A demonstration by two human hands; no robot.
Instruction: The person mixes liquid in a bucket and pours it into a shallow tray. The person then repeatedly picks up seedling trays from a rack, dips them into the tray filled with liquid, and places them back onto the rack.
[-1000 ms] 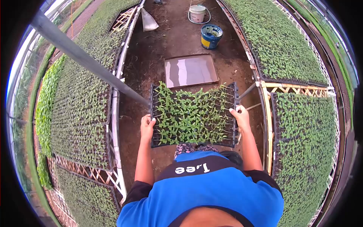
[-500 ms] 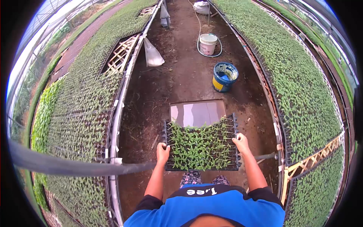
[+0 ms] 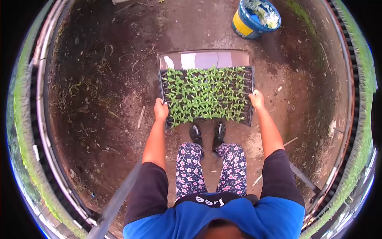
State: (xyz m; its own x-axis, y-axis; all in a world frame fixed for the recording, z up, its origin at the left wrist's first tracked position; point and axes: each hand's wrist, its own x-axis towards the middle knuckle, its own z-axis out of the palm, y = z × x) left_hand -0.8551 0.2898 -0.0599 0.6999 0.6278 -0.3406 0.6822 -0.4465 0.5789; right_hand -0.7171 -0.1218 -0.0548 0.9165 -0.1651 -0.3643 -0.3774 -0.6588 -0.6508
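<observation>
I hold a black seedling tray [image 3: 207,95] full of small green sprouts out in front of me, low over the dirt floor. My left hand [image 3: 160,109] grips its left edge and my right hand [image 3: 257,99] grips its right edge. The tray's far side overlaps a flat shiny rectangular sheet [image 3: 203,59] lying on the ground. My black shoes [image 3: 207,134] stand just behind the tray's near edge.
A blue and yellow bucket [image 3: 254,18] stands on the dirt at the upper right. Bench rails with green seedlings curve along the left [image 3: 30,119] and right [image 3: 358,119] sides. A grey pole [image 3: 115,203] crosses at the lower left.
My view has tipped down as I bend over. The tray has gone lower and forward, its far side now over the shiny sheet. Both hands keep their grip.
</observation>
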